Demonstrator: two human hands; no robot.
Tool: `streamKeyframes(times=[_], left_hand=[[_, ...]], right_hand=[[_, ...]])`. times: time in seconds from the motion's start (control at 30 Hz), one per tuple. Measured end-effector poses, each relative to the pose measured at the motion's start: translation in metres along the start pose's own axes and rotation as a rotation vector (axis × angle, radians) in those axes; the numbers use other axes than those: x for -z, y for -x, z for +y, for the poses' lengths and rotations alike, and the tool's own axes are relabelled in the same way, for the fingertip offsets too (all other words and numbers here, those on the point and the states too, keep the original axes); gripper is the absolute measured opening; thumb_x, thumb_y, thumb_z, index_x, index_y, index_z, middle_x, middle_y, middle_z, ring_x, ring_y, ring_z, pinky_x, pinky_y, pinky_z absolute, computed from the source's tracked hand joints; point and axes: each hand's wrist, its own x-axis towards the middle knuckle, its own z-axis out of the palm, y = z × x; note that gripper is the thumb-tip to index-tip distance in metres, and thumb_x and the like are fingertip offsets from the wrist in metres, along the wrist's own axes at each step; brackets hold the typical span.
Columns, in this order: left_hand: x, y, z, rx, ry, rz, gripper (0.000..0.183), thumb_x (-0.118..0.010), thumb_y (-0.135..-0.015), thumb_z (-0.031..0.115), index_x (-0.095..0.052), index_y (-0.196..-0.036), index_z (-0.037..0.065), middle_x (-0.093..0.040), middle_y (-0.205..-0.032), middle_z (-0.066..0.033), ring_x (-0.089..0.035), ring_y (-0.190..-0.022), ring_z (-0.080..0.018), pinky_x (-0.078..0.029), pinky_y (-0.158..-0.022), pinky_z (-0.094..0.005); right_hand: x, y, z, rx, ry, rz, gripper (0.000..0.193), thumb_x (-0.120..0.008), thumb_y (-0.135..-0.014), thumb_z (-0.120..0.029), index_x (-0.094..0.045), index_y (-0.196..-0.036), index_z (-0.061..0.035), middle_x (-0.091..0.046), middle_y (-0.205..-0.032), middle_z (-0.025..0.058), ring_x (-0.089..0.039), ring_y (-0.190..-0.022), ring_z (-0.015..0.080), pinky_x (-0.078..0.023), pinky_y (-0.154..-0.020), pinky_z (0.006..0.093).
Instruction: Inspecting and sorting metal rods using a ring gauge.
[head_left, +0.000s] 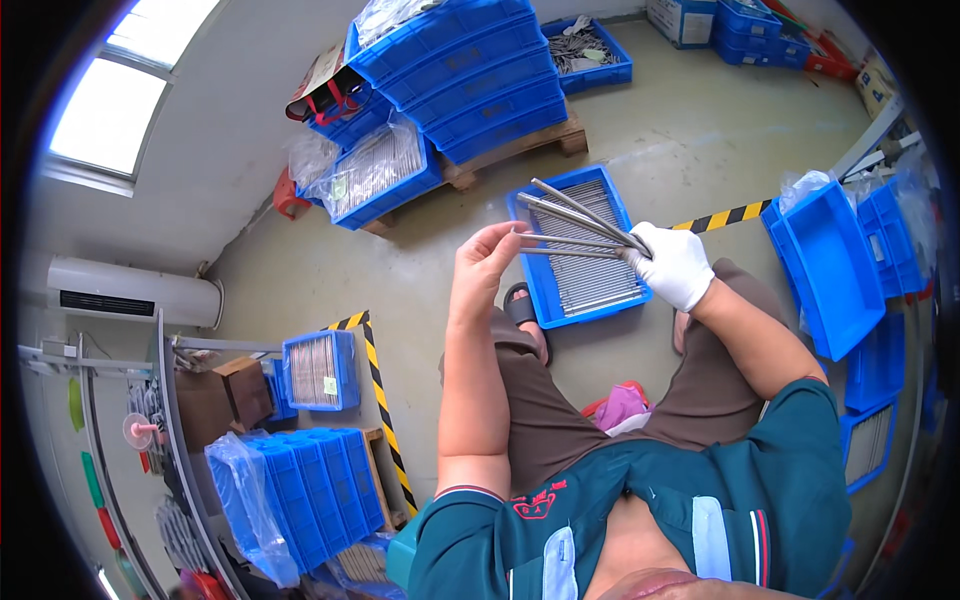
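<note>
Several slim grey metal rods (580, 215) fan out from my right hand (672, 265), which wears a white glove and is closed around their right ends. On the other side my bare left hand (487, 262) pinches with thumb and fingertips at the left end of one of the lower rods. Beneath the rods a blue plastic crate (543, 300) stands on the floor between my feet. Rows of similar metal rods (595, 285) lie side by side in it. My hands and the held rods hide part of the crate.
Blue crates (470, 90) are stacked on a wooden pallet ahead, next to a crate of bagged rods (375, 170). More crates stand at left (310, 490) and right (825, 265). Yellow-black tape (385, 410) marks the floor. A pink-purple bundle (622, 405) lies between my legs.
</note>
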Motion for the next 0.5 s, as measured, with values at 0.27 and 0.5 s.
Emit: streamKeyframes(times=[0.27, 0.5], left_hand=[[0.0005, 0.0008, 0.0011, -0.030, 0.013, -0.015, 0.029, -0.063, -0.086, 0.013, -0.060, -0.110, -0.002, -0.066, -0.098, -0.0095, -0.061, -0.093, -0.0146, -0.044, -0.087, -0.0268], [0.0012, 0.0007, 0.0022, -0.093, 0.042, -0.075, 0.029, -0.063, -0.086, 0.010, -0.059, -0.111, -0.003, -0.066, -0.100, -0.0099, -0.060, -0.094, -0.0148, -0.044, -0.087, -0.0269]], right_hand=[[0.0009, -0.0006, -0.0013, 0.046, 0.012, 0.024, 0.020, -0.060, -0.085, -0.031, -0.056, -0.081, -0.0119, -0.059, -0.064, 0.0099, -0.060, -0.059, 0.0311, -0.046, -0.052, 0.0403], [0.0026, -0.0015, 0.0000, 0.052, 0.000, 0.006, 0.020, -0.061, -0.084, -0.030, -0.056, -0.081, -0.0118, -0.059, -0.065, 0.0097, -0.059, -0.058, 0.0313, -0.046, -0.051, 0.0393]])
